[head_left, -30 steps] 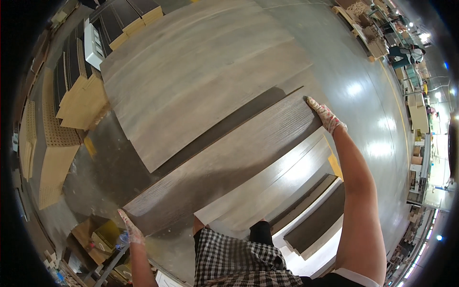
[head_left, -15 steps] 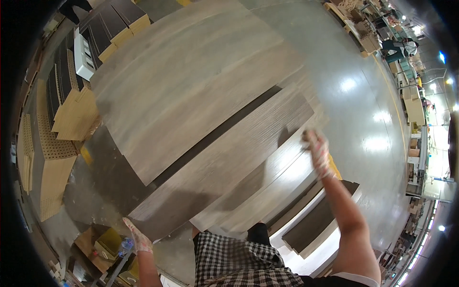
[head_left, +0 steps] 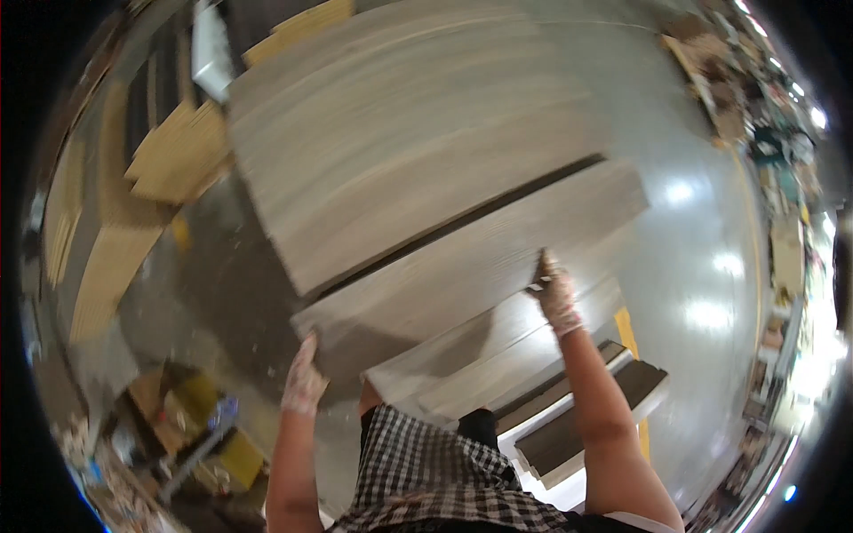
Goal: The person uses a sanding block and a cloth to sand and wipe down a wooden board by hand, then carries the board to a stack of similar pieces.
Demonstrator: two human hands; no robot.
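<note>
A long grey-brown wood-grain board (head_left: 480, 231) lies at a slant in front of me. Its near left corner is in my left hand (head_left: 305, 380), gloved in patterned white, with the fingers curled at the edge. My right hand (head_left: 555, 298), gloved too, grips the same board along its near long edge, right of the middle; its fingers are slightly blurred. Beyond a dark gap lies a wide stack-like surface of similar wood-grain panels (head_left: 409, 142). Nearer to me, under the held board's edge, are more pale boards (head_left: 498, 346).
Dark boards with white edges (head_left: 591, 417) lie right of my legs. At left stand stacks of yellowish-edged panels (head_left: 115, 266) and a white part (head_left: 211, 58). An open cardboard box (head_left: 151, 404) sits at lower left. A loaded pallet (head_left: 702, 89) and shelving line the far right.
My right hand has come down and left onto the board's near edge. My left hand has moved up and right at the board's corner. The whole view has shifted.
</note>
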